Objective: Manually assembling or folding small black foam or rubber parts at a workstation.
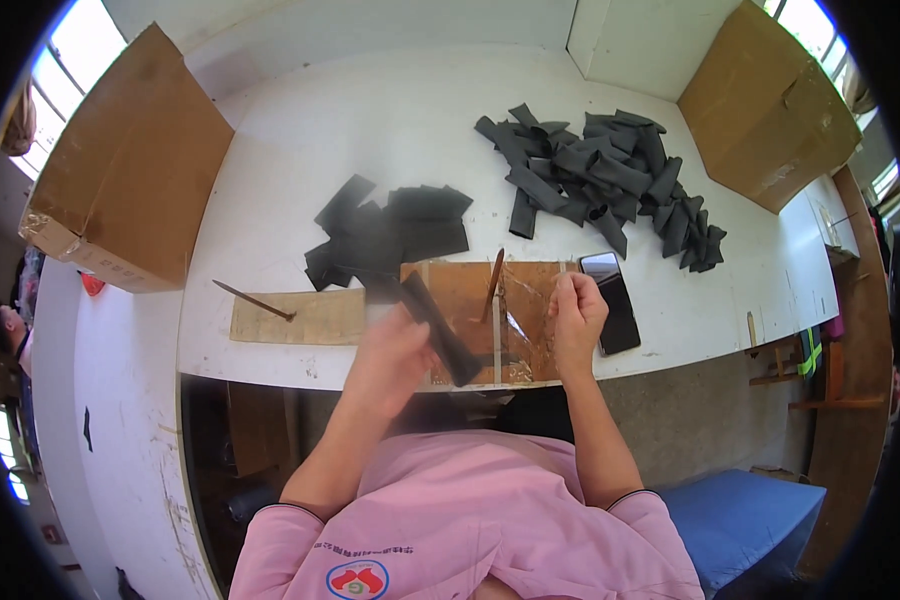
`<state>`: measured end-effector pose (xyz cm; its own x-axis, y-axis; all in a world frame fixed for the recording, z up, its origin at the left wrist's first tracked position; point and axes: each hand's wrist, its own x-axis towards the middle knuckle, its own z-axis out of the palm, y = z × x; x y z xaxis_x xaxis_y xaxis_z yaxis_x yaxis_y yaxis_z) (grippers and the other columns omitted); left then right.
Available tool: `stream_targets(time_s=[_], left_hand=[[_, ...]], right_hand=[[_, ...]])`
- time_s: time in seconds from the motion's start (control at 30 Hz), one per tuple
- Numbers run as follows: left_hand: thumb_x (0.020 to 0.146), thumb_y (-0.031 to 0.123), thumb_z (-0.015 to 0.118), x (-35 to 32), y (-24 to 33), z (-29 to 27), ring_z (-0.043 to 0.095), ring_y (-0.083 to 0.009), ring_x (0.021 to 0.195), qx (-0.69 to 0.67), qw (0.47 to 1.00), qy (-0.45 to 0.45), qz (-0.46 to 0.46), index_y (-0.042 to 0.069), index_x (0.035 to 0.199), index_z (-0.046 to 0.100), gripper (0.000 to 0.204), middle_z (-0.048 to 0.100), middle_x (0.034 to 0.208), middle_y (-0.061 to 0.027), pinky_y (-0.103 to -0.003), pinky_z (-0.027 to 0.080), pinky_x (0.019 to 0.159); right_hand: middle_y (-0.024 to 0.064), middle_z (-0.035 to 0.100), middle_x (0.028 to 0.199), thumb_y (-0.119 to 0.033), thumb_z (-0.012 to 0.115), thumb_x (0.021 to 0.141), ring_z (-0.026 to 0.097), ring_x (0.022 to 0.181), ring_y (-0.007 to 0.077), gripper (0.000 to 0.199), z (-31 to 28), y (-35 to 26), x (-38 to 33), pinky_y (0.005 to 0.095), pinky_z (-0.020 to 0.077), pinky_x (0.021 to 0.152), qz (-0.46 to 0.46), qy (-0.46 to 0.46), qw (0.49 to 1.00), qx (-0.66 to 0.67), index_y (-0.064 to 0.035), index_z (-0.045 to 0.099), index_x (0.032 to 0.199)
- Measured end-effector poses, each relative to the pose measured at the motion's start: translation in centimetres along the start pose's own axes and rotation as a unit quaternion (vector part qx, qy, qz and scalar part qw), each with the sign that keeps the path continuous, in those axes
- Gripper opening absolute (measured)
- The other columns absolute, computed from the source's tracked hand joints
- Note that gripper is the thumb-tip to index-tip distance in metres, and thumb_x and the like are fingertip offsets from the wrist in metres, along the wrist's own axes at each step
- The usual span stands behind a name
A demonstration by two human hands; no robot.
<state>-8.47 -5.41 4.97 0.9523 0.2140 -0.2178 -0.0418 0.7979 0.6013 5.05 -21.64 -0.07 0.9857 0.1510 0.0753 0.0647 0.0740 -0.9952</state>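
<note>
My left hand (390, 355) grips a long black strip of material (440, 330) and holds it slanted over a brown cardboard work pad (530, 300) covered in clear tape. My right hand (576, 318) hovers at the pad's right side with its fingers curled; whether they pinch anything I cannot tell. A thin brown stick (494, 282) lies on the pad between the hands. A stack of flat black pieces (390, 235) sits just beyond the pad. A big heap of black tube-like pieces (605, 180) lies farther back on the right.
A black phone (612, 300) lies right of the pad. A second cardboard sheet (295, 318) with a dark pointed tool (253, 300) lies to the left. Large cardboard boxes stand at the far left (130, 170) and far right (765, 110) of the white table (370, 120). A blue seat (745, 515) is lower right.
</note>
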Motion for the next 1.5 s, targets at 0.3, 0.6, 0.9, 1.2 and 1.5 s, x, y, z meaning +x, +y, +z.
stream_targets(time_s=[0.3,0.6,0.9,1.2,1.5], left_hand=[[0.078,0.009,0.060,-2.2,-4.8,-0.8,0.052,-0.0068,0.076,0.181,0.978,-0.048,-0.093,0.001,0.097,0.055,0.021,0.058,0.090,-0.0016,-0.020,0.041,0.069],[0.079,0.008,0.058,-2.3,-4.7,0.5,0.054,-0.0072,0.070,0.326,0.940,0.086,0.058,0.000,0.087,0.055,0.012,0.058,0.080,-0.0044,-0.019,0.042,0.061],[0.074,-0.005,0.054,-2.5,-4.4,-0.1,0.055,-0.0072,0.064,0.287,0.957,0.050,-0.005,-0.002,0.085,0.057,0.011,0.060,0.074,-0.0044,-0.019,0.045,0.060],[0.072,-0.009,0.054,-2.8,-5.2,0.8,0.053,-0.0052,0.070,0.293,0.956,0.032,0.013,-0.001,0.089,0.055,0.019,0.058,0.079,-0.0022,-0.016,0.043,0.064],[0.078,0.009,0.060,-1.8,-3.1,1.4,0.054,-0.0065,0.072,0.336,0.941,-0.007,-0.044,-0.002,0.091,0.057,0.017,0.060,0.081,-0.0030,-0.018,0.042,0.065]], right_hand=[[0.0073,0.054,0.082,-0.005,0.064,0.070,0.054,0.072,0.0119,0.018,1.0,-2.4,-7.8,0.0230,0.0429,0.064,0.037,-0.217,0.975,0.043,0.0023,0.059,0.086],[0.0045,0.055,0.067,-0.004,0.068,0.064,0.054,0.060,0.0131,0.009,0.5,-2.6,-8.7,0.0244,0.0422,0.052,-0.114,-0.173,0.966,-0.153,-0.0027,0.062,0.071],[0.0005,0.056,0.071,-0.003,0.066,0.069,0.051,0.064,0.0062,0.007,-0.8,-2.5,-8.1,0.0201,0.0403,0.058,0.147,-0.223,0.961,0.067,0.0011,0.061,0.071],[0.0022,0.057,0.065,-0.004,0.065,0.070,0.051,0.061,0.0080,0.008,-1.4,-2.6,-8.1,0.0216,0.0401,0.055,0.063,-0.219,0.973,-0.028,0.0019,0.061,0.072],[0.0066,0.055,0.061,-0.005,0.064,0.069,0.051,0.055,0.0119,0.009,-2.5,-3.4,-7.8,0.0233,0.0388,0.051,-0.010,-0.256,0.959,-0.119,0.0016,0.062,0.075]])
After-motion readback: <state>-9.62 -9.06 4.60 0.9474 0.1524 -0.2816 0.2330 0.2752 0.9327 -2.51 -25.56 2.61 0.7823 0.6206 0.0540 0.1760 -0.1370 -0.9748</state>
